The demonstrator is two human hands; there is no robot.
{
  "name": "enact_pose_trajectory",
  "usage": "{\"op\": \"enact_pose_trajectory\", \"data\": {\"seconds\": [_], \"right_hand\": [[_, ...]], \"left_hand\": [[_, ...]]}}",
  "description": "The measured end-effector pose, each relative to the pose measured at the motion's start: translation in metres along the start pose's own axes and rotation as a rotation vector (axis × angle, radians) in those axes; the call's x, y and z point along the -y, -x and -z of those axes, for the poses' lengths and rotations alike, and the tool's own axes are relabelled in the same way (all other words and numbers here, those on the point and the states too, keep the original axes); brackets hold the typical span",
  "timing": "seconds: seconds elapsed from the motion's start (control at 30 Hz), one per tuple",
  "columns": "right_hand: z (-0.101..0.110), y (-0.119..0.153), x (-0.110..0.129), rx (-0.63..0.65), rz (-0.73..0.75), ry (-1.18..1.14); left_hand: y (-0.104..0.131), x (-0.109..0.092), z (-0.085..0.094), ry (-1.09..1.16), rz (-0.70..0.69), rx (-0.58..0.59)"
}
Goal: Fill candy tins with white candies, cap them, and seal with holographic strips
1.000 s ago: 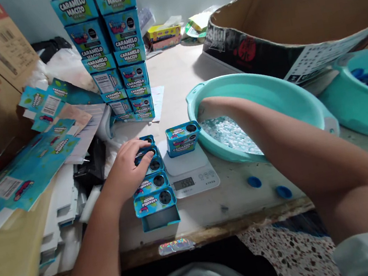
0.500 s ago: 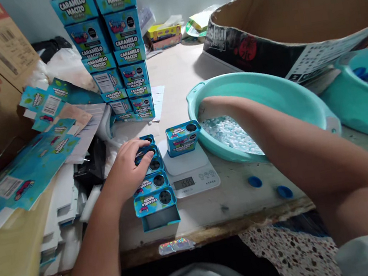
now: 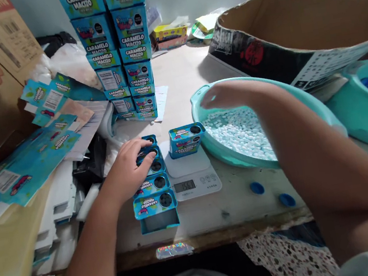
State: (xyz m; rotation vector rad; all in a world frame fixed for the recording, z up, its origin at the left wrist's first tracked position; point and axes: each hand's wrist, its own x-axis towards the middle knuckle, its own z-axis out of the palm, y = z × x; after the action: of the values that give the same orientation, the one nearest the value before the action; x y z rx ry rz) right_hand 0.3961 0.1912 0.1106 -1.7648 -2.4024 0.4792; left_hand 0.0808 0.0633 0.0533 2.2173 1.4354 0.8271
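Observation:
My left hand (image 3: 134,161) lies with fingers apart over a row of several blue boxes with round dark openings (image 3: 156,202); the nearest is marked "Caramelo Macizo". To their right, a blue box of the same kind (image 3: 186,141) stands upright on a white kitchen scale (image 3: 200,180). Above the left part of a turquoise basin (image 3: 289,92), my right hand (image 3: 221,95) is curled with its fingers pointing down; what it holds, if anything, is hidden. Small white and pale-blue candies (image 3: 239,131) cover the basin's bottom.
Two blue caps (image 3: 257,188) lie near the table edge. Behind the row rises a tall stack of blue boxes (image 3: 134,42). A black cardboard box (image 3: 261,52) and a second turquoise basin (image 3: 366,112) with blue pieces stand right. Flattened cartons (image 3: 28,159) lie left.
My right hand has risen from among the candies, uncovering more of them. My left hand stays on the boxes. The scale's reading has changed, and the view has shifted slightly.

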Motion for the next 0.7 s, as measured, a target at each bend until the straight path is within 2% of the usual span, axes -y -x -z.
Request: {"op": "enact_pose_trajectory", "data": {"seconds": [0.07,0.13,0.23,0.3,0.4,0.7], "right_hand": [[0.012,0.013,0.022,-0.055,0.036,-0.05],[0.017,0.025,0.043,-0.058,0.154,-0.156],[0.011,0.034,0.059,0.1,0.265,-0.204],[0.004,0.033,0.059,0.198,0.282,-0.186],[-0.004,0.029,0.054,0.262,0.292,-0.15],[-0.008,0.029,0.052,0.266,0.327,-0.062]], "left_hand": [[0.0,-0.001,0.001,0.002,0.021,0.017],[0.001,-0.002,0.002,0.007,0.044,0.038],[0.001,-0.002,0.003,0.013,0.074,0.057],[0.001,-0.002,0.003,0.016,0.085,0.056],[0.002,-0.001,0.003,0.014,0.087,0.054],[0.002,-0.001,0.002,0.014,0.084,0.047]]}}
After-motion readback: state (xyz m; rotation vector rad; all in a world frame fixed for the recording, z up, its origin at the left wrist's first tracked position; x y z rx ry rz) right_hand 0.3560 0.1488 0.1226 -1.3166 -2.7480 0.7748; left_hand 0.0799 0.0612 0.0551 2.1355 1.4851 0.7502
